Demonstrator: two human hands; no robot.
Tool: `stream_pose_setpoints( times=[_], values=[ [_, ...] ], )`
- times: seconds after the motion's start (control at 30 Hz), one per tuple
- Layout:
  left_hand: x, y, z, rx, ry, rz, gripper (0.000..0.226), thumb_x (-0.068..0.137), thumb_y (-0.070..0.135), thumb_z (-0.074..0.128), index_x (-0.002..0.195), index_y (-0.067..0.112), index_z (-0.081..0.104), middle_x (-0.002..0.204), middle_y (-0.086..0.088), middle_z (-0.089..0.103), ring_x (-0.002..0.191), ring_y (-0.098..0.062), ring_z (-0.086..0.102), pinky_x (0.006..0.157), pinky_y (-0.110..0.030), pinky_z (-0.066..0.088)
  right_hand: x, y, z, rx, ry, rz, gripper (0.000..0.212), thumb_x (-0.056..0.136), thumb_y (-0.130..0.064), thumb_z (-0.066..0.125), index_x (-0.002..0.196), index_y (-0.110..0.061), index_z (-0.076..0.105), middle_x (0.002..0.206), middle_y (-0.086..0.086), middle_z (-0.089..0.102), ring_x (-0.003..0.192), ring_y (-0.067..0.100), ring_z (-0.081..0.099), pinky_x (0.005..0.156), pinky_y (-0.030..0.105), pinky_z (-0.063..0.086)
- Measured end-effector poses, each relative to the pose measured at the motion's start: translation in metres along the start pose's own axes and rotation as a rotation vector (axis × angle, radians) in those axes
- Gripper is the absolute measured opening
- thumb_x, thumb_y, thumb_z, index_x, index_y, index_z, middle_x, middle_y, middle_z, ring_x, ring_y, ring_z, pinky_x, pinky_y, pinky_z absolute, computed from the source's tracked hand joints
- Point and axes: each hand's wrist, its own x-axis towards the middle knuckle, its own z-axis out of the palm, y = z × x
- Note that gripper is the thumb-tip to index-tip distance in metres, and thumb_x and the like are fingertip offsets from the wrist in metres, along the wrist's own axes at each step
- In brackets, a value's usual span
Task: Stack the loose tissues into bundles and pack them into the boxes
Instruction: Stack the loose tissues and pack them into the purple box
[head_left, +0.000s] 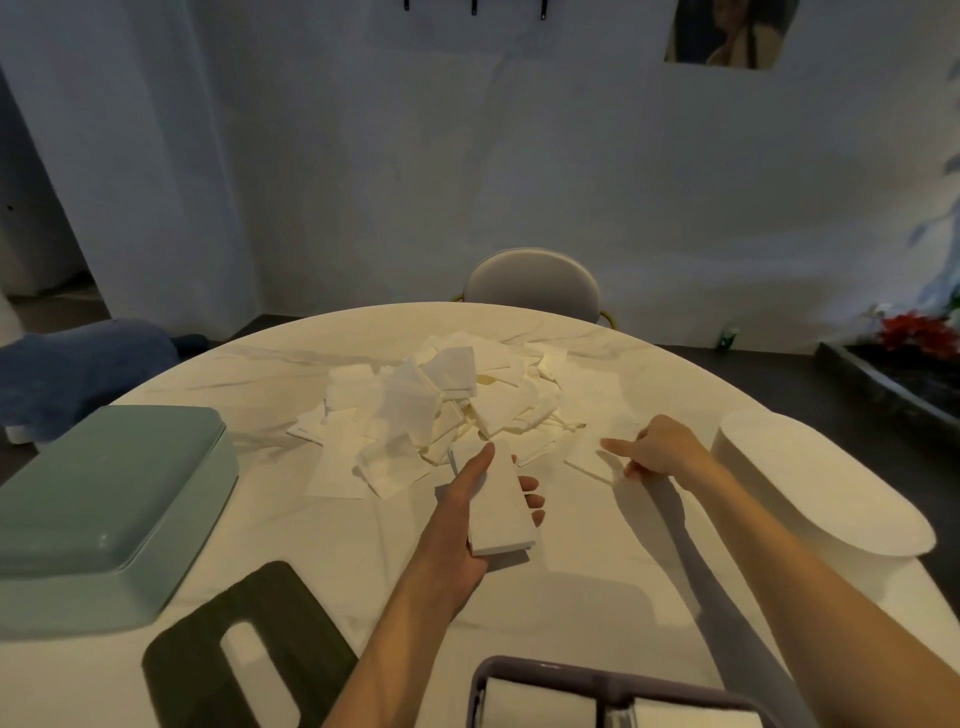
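Left hand (470, 525) gripped a neat white bundle of tissues (501, 512), thumb along its top and fingertips curled up round its right side, held just above the middle of the table (322, 566). Its underside and the palm beneath were hidden. Right hand (660, 449) reached toward the right part of the table, forefinger stretched out over a flat tissue (592, 457), the other fingers loosely curled and gripping nothing; whether the fingertip touched the sheet was hard to tell.

Beyond both hands, a loose pile of tissues (441, 410) lay scattered across the far half of the table, sheets overlapping so that many were partly covered. A green box (104, 499) sat at the left edge, cut off by the frame. A white oval box (810, 488) stood at the right edge. At the near edge a dark lid with an oval slot (244, 660) lay flat, and a purple-rimmed box (613, 693) holding white bundles was cropped by the bottom of the view. A chair back (532, 280) rose behind the far edge.
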Motion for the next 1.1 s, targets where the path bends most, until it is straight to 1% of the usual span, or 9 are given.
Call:
stream_pose_setpoints(
  times=[0.1,0.2,0.33,0.57,0.67,0.87,0.93,1.03,1.1],
  values=[
    [-0.001,-0.001,0.000,-0.007,-0.002,-0.016,0.041,0.091,0.051,0.068,0.076,0.016,0.084,0.099,-0.019,0.075,0.091,-0.031,0.070,0.106,-0.058,0.050,-0.007,-0.009,0.005,-0.086,0.076,-0.002,0.053,0.088,-0.061,0.066,0.085,-0.010,0.054,0.088,0.004,0.057,0.088,0.021,0.057,0.079,0.030,0.042],
    [-0.003,0.000,0.002,-0.010,-0.007,-0.031,0.043,0.091,0.051,0.068,0.080,0.012,0.084,0.100,-0.020,0.075,0.092,-0.032,0.069,0.107,-0.057,0.049,-0.005,-0.014,0.015,-0.025,0.139,0.047,0.050,0.084,-0.057,0.074,0.087,-0.012,0.053,0.097,0.007,0.063,0.091,0.023,0.061,0.085,0.034,0.051],
    [-0.008,0.005,0.004,-0.040,0.010,0.005,0.038,0.094,0.041,0.068,0.102,0.005,0.072,0.102,-0.023,0.072,0.088,-0.033,0.067,0.097,-0.051,0.053,-0.007,-0.028,0.007,0.029,0.011,0.070,0.052,0.080,-0.038,0.086,0.105,-0.007,0.054,0.110,0.009,0.060,0.105,0.028,0.058,0.095,0.036,0.049],
    [-0.006,0.005,0.000,-0.013,0.001,-0.011,0.043,0.092,0.048,0.068,0.074,0.012,0.084,0.099,-0.020,0.074,0.088,-0.030,0.069,0.099,-0.050,0.053,-0.024,-0.019,-0.004,-0.034,-0.112,0.051,0.071,0.073,-0.025,0.091,0.132,-0.005,0.057,0.130,0.010,0.060,0.107,0.024,0.051,0.087,0.033,0.040],
    [-0.005,0.004,-0.001,0.031,-0.004,-0.012,0.044,0.090,0.051,0.068,0.090,0.009,0.082,0.101,-0.020,0.075,0.089,-0.031,0.070,0.101,-0.051,0.052,-0.037,-0.015,-0.004,-0.080,-0.179,0.000,0.065,0.075,-0.026,0.090,0.129,-0.014,0.056,0.125,0.004,0.058,0.109,0.022,0.050,0.090,0.032,0.039],
    [-0.007,0.003,0.001,0.041,0.024,-0.015,0.060,0.091,0.052,0.068,0.126,0.003,0.067,0.107,-0.021,0.074,0.089,-0.031,0.070,0.078,-0.042,0.061,-0.051,-0.024,0.001,-0.230,-0.287,-0.140,0.044,0.079,-0.033,0.086,0.114,-0.022,0.061,0.123,0.001,0.063,0.107,0.021,0.057,0.092,0.030,0.046],
    [-0.006,0.004,0.000,0.052,0.030,-0.003,0.054,0.089,0.053,0.069,0.117,0.007,0.074,0.109,-0.020,0.075,0.092,-0.031,0.070,0.090,-0.049,0.059,-0.056,-0.030,0.005,-0.248,-0.276,-0.181,0.048,0.080,-0.032,0.084,0.120,-0.019,0.060,0.119,0.001,0.062,0.104,0.020,0.057,0.090,0.031,0.048],
    [-0.004,0.005,-0.003,0.077,0.031,0.010,0.043,0.091,0.055,0.065,0.082,0.018,0.084,0.100,-0.017,0.076,0.090,-0.031,0.069,0.103,-0.056,0.050,-0.061,-0.035,0.010,-0.169,-0.284,-0.210,0.047,0.079,-0.026,0.086,0.119,-0.018,0.063,0.111,-0.003,0.063,0.101,0.016,0.057,0.096,0.031,0.049],
    [-0.002,0.005,-0.005,0.077,0.045,0.032,0.044,0.091,0.055,0.065,0.087,0.015,0.083,0.096,-0.017,0.075,0.088,-0.030,0.069,0.098,-0.052,0.053,-0.065,-0.033,0.012,-0.125,-0.327,-0.219,0.044,0.077,-0.026,0.088,0.116,-0.022,0.066,0.115,-0.003,0.065,0.105,0.017,0.058,0.098,0.029,0.048]
  ],
)
